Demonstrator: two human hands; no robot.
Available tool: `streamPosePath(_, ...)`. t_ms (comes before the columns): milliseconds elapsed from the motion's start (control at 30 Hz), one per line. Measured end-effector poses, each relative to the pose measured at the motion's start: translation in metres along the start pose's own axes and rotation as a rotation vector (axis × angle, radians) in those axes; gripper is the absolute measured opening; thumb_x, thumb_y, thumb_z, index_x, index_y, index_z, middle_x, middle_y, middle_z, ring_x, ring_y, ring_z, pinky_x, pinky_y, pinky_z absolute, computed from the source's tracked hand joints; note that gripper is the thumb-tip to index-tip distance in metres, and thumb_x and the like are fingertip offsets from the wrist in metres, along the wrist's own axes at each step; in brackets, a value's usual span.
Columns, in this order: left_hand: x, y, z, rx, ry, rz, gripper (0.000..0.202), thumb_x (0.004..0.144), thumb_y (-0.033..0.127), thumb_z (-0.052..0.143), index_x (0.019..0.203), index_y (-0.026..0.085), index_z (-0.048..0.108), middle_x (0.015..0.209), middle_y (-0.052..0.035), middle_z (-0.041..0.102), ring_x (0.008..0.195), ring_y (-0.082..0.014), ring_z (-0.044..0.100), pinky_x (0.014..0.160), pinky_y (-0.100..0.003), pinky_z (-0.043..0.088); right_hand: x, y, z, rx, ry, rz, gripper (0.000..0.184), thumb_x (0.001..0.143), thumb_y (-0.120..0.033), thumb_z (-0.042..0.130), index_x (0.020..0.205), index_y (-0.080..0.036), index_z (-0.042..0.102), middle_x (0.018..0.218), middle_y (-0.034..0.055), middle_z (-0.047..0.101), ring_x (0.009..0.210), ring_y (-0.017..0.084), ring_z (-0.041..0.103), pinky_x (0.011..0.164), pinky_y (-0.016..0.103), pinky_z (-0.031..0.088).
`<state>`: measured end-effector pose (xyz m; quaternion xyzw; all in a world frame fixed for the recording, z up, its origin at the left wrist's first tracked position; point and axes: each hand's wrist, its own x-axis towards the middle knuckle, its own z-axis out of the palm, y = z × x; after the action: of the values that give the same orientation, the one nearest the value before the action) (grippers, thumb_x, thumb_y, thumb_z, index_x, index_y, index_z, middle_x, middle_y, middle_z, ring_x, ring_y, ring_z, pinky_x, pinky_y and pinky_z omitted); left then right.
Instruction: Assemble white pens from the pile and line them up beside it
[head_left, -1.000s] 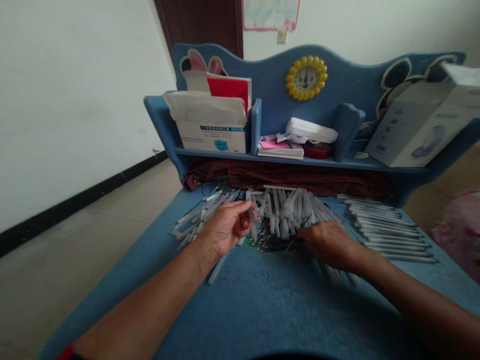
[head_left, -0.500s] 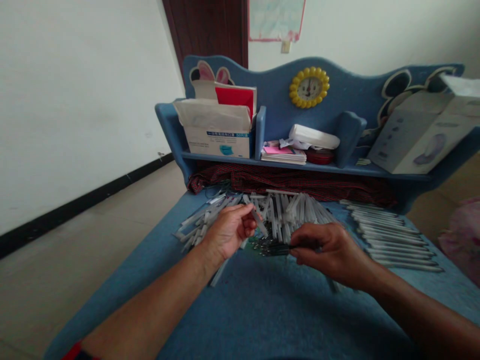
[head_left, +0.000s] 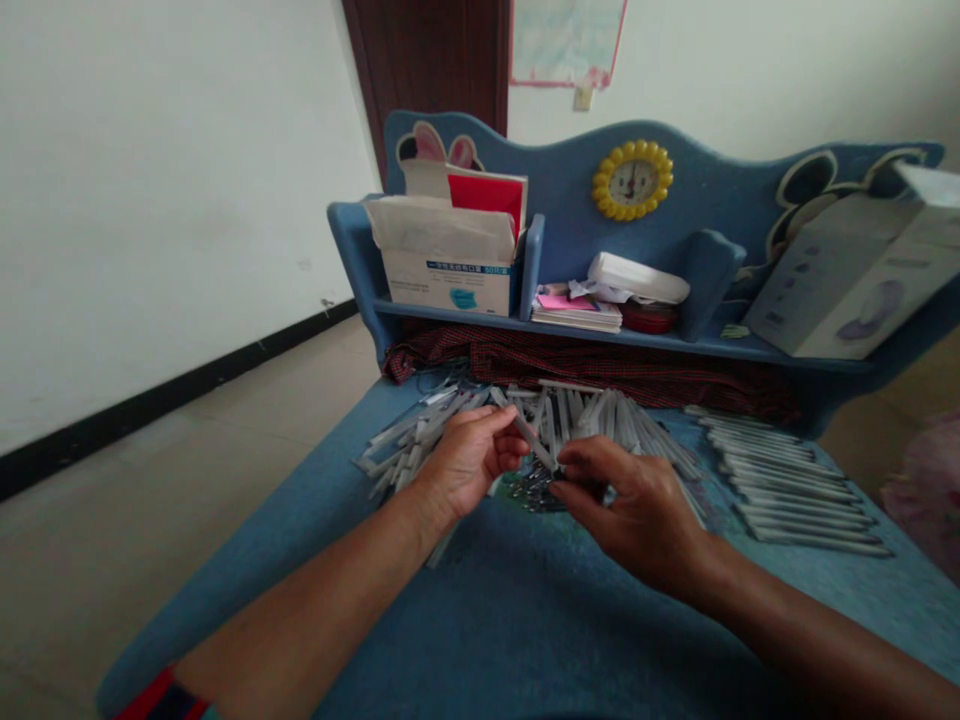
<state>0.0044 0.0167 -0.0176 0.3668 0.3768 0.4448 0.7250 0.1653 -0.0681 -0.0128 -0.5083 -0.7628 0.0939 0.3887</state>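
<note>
My left hand (head_left: pixel 466 462) is closed around a white pen barrel (head_left: pixel 523 431) that slants up to the left. My right hand (head_left: pixel 628 498) pinches a thin dark refill at the barrel's lower end, so the two hands meet over the desk's middle. Under them lies a heap of white pen barrels (head_left: pixel 592 418) and a small cluster of dark refills (head_left: pixel 531 490) on the blue desk (head_left: pixel 480 610).
A neat row of assembled pens (head_left: pixel 787 478) lies at the right. The blue shelf (head_left: pixel 570 335) behind holds a mask box (head_left: pixel 448 262), papers, a white carton (head_left: pixel 847 280) and a yellow clock (head_left: pixel 631 180). A dark red cloth (head_left: pixel 600 365) lies under the shelf.
My right hand lifted off the pile with a dark refill and moved left to the barrel held by my left hand. The view shifted slightly left.
</note>
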Motion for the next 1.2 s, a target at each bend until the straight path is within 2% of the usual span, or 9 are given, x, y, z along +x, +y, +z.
streamPosePath(200,-0.001,-0.002,0.001,0.023,-0.005,0.002,0.01,0.083,0.012,0.055,0.073,0.01,0.058,0.062,-0.0047,0.064,0.043,-0.0088,0.059,0.037,-0.015,0.043,0.001,0.001,0.002,-0.006,-0.011,0.012,0.006,0.082,-0.025,0.057,0.083,-0.02,0.06,0.076,0.0039,0.067,0.062,0.013,0.061,0.054,0.024,0.043)
streamPosePath(400,-0.003,-0.003,0.002,0.115,-0.025,0.095,0.009,0.083,0.015,0.055,0.075,0.011,0.056,0.064,-0.0054,0.065,0.046,-0.0094,0.059,0.038,-0.015,0.042,0.002,0.006,0.004,0.08,-0.015,0.11,0.008,0.079,-0.027,0.061,0.084,-0.02,0.059,0.074,0.0023,0.067,0.062,0.014,0.061,0.053,0.024,0.043)
streamPosePath(533,-0.005,-0.003,0.004,0.174,-0.025,0.15,0.009,0.08,0.019,0.058,0.076,0.012,0.054,0.065,-0.0056,0.065,0.047,-0.0096,0.058,0.039,-0.016,0.042,0.002,0.008,0.004,0.168,-0.078,0.177,0.01,0.079,-0.024,0.061,0.087,-0.02,0.057,0.07,0.0008,0.066,0.061,0.013,0.06,0.053,0.025,0.042)
streamPosePath(633,-0.005,-0.003,0.004,0.209,-0.014,0.174,0.009,0.08,0.02,0.058,0.077,0.013,0.053,0.064,-0.005,0.065,0.046,-0.0098,0.058,0.04,-0.016,0.041,0.003,0.01,0.006,0.303,-0.134,0.251,0.014,0.078,-0.023,0.061,0.09,-0.02,0.055,0.065,-0.0018,0.063,0.056,0.012,0.058,0.051,0.024,0.042)
streamPosePath(767,-0.005,-0.003,0.005,0.219,0.001,0.175,0.009,0.08,0.02,0.058,0.076,0.013,0.052,0.063,-0.0042,0.064,0.046,-0.0101,0.057,0.039,-0.017,0.042,0.004,0.011,0.009,0.599,-0.155,0.358,0.016,0.078,-0.022,0.06,0.09,-0.019,0.051,0.057,-0.0051,0.057,0.051,0.01,0.055,0.048,0.022,0.042)
streamPosePath(967,-0.005,-0.002,0.004,0.211,-0.017,0.19,0.008,0.081,0.019,0.057,0.077,0.013,0.053,0.065,-0.0042,0.064,0.048,-0.0107,0.059,0.04,-0.017,0.044,0.007,0.011,0.012,0.939,-0.195,0.503,0.026,0.078,-0.033,0.06,0.093,-0.018,0.046,0.065,0.0004,0.065,0.045,0.011,0.057,0.043,0.024,0.044)
streamPosePath(1067,-0.005,-0.002,0.004,0.205,-0.008,0.193,0.007,0.081,0.018,0.056,0.079,0.013,0.053,0.065,-0.0041,0.064,0.048,-0.0105,0.059,0.04,-0.017,0.045,0.008,0.012,0.013,1.028,-0.183,0.562,0.031,0.077,-0.036,0.062,0.095,-0.017,0.046,0.066,0.0022,0.067,0.044,0.012,0.057,0.043,0.024,0.045)
streamPosePath(1200,-0.004,-0.002,0.004,0.191,0.022,0.205,0.005,0.082,0.017,0.056,0.079,0.013,0.053,0.067,-0.0045,0.065,0.049,-0.0102,0.06,0.041,-0.017,0.046,0.009,0.013,0.015,1.038,-0.157,0.581,0.035,0.077,-0.037,0.063,0.099,-0.016,0.045,0.069,0.0031,0.068,0.048,0.012,0.059,0.045,0.025,0.047)
